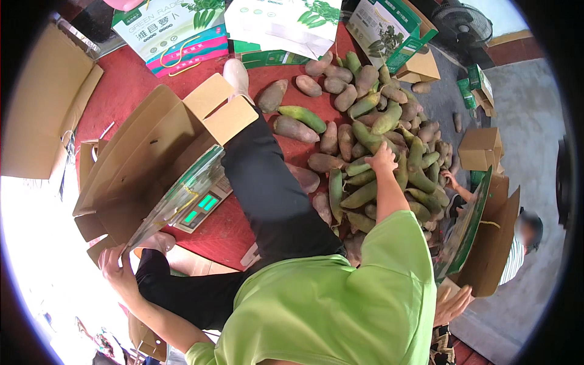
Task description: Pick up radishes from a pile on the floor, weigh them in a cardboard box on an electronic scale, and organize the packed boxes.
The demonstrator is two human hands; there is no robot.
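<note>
L hand [114,266] pinching rim of carton [137,167], R hand [382,159] w/ fingers part-spread on radish pile [361,196], grip there can't tell, pile on red mat [131,76], R of carton, scale [205,205] btwn carton & leg [267,182]

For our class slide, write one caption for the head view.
Right hand at a heap of elongated green and brownish vegetables, left hand at an open brown cardboard box.

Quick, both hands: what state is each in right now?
Left hand: closed on the open cardboard box at its edge.
Right hand: at the green radishes; whether it grips one cannot be told.
</note>
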